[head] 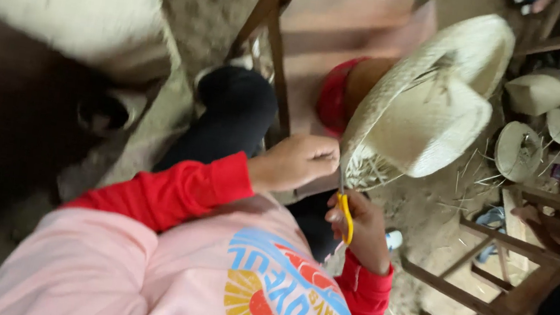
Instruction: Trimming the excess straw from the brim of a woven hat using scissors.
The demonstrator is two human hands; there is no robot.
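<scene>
With the pink apron [138, 268] nearest, keep the left hand [293, 163] pinching the straw hat [429, 104] brim steady while the right hand [360, 231], closed around the yellow-handled scissors [344, 212], trims loose fibres just beside the brim edge.

Your left hand [293, 163] pinches the brim of the straw hat [429, 104] at its seven o'clock edge. Your right hand [363, 232], at five o'clock from the left, grips yellow-handled scissors [344, 212], blades up against the frayed brim.
</scene>
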